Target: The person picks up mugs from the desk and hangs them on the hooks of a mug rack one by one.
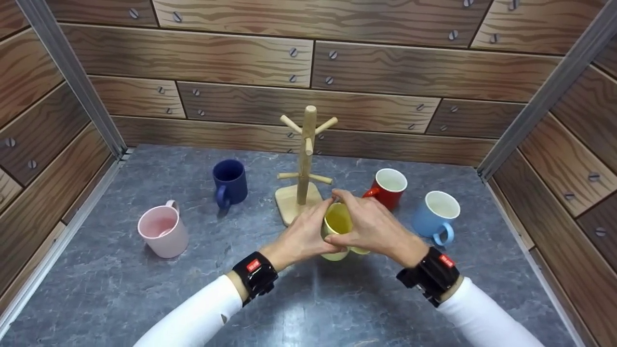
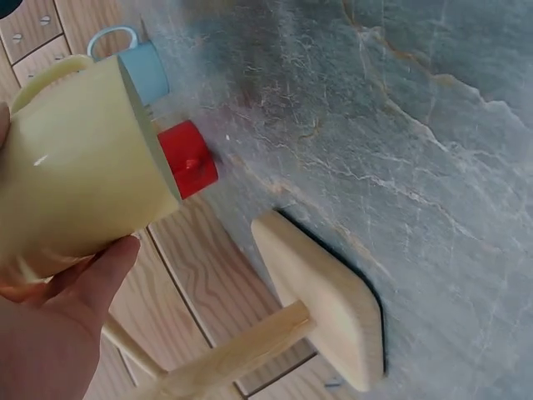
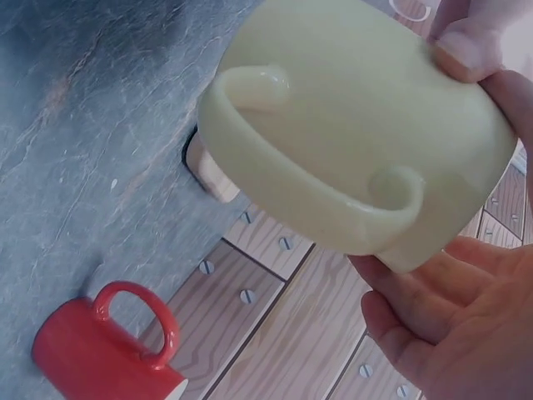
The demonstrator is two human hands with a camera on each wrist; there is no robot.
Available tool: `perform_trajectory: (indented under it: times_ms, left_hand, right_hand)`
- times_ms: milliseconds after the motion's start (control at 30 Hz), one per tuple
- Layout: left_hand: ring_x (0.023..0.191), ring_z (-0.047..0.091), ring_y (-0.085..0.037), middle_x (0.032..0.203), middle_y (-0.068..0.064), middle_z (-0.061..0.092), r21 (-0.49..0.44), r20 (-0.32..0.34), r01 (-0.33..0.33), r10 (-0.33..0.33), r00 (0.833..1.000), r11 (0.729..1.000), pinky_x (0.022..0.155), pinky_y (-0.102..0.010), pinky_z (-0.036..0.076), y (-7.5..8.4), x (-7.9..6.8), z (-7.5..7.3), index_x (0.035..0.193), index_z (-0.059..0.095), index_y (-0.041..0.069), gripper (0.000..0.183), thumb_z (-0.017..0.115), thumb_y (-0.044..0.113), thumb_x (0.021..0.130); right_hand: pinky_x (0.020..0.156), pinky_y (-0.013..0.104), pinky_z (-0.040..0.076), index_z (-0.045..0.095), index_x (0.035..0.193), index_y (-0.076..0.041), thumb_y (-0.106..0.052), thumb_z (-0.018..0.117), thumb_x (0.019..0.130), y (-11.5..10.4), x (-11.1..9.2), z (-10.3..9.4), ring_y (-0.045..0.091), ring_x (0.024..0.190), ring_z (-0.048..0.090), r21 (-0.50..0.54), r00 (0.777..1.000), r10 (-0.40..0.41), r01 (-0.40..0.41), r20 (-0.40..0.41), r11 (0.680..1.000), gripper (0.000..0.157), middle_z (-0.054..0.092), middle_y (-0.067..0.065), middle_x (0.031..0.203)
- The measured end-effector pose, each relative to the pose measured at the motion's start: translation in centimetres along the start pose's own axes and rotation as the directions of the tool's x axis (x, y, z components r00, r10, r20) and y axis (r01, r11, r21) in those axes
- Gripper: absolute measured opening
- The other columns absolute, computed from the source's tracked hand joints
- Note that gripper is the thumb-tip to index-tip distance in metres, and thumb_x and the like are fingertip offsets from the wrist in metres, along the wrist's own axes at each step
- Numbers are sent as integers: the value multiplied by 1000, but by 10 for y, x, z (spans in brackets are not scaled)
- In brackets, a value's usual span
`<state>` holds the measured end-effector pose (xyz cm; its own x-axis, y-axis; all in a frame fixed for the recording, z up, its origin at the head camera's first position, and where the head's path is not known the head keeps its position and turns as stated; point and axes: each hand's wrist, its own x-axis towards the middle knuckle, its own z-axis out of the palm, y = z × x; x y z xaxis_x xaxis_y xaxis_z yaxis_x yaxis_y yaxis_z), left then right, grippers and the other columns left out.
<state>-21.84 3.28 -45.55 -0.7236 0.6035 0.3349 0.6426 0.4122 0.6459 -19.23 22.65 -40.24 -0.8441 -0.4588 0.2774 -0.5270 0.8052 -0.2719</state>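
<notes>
Both hands hold a pale yellow mug (image 1: pixel 338 219) near its rim, in front of the wooden mug tree (image 1: pixel 305 168). My left hand (image 1: pixel 303 233) grips its left side and my right hand (image 1: pixel 373 224) its right side, fingertips close together at the far rim. In the left wrist view the yellow mug (image 2: pixel 83 158) is raised over the table, its base facing the tabletop. Its handle (image 3: pixel 308 183) points toward the right wrist camera and is free of fingers. Nothing hangs on the tree's pegs.
A pink mug (image 1: pixel 166 238) and a dark blue mug (image 1: pixel 231 183) stand on the left. On the right are a red mug (image 1: pixel 389 190), close beyond the right hand, and a light blue mug (image 1: pixel 429 219). Wood-patterned walls (image 1: pixel 241 58) enclose the grey tabletop (image 1: pixel 299 308).
</notes>
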Motion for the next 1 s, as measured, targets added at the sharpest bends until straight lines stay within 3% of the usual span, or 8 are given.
perform_trajectory:
  times_ms: [100, 233, 333, 433, 567, 833, 1000]
  left_hand:
    - [108, 61, -20, 125, -6, 64, 44, -20, 6, -5, 1000, 999, 92, -33, 55, 1, -1, -1, 148, 47, 6, 87, 88, 36, 78]
    - [99, 63, -16, 118, -3, 65, 40, -39, 24, -23, 999, 999, 84, -30, 56, 3, -3, -3, 143, 52, 10, 79, 87, 38, 78]
    - [100, 64, -17, 122, -3, 65, 13, -50, 54, -53, 997, 998, 83, -29, 56, 6, -4, -6, 144, 51, 9, 82, 88, 39, 78]
    - [105, 64, -20, 128, -7, 62, -1, -79, 74, -74, 994, 997, 87, -31, 56, 7, -5, -9, 147, 47, 6, 89, 90, 40, 77]
    - [106, 62, -21, 127, -10, 61, -25, -145, 69, -72, 987, 997, 86, -33, 56, 3, -9, -13, 145, 47, 2, 91, 91, 39, 75]
    - [109, 63, -25, 127, -13, 62, -140, -270, 88, -124, 955, 986, 90, -41, 55, -4, -24, -27, 143, 47, 0, 91, 93, 35, 73]
    - [110, 63, -26, 125, -14, 63, -166, -310, 114, -161, 937, 980, 91, -41, 56, -5, -31, -36, 142, 48, 2, 89, 94, 34, 73]
  right_hand:
    - [68, 28, 55, 48, 149, -9, -51, 88, 77, -1, 0, -1, 18, 81, 62, 28, 1000, 10, -11, 21, 1000, 93, 71, 4, 106]
    - [84, 36, 58, 40, 158, -14, -60, 81, 82, -1, 0, -3, 20, 98, 64, 95, 997, 29, -36, 77, 995, 98, 66, 6, 132]
    - [96, 44, 56, 35, 162, -18, -68, 72, 86, 2, -3, -5, 22, 110, 63, 151, 992, 55, -72, 112, 986, 99, 56, 5, 148]
    - [103, 51, 51, 34, 163, -19, -65, 68, 90, 6, -7, -9, 25, 124, 61, 182, 994, 59, -75, 92, 981, 93, 49, 5, 156]
    - [105, 54, 50, 42, 159, -13, -56, 69, 94, 13, -15, -14, 30, 130, 59, 161, 999, 52, -53, 9, 986, 82, 51, 8, 155]
    - [97, 48, 56, 60, 142, -7, -46, 76, 93, 18, -28, -8, 25, 113, 67, 154, 994, 69, -54, -90, 987, 65, 66, 8, 134]
    - [90, 42, 60, 70, 126, -8, -33, 80, 92, 17, -31, -4, 20, 102, 70, 175, 986, 55, -27, -160, 984, 44, 72, 6, 117]
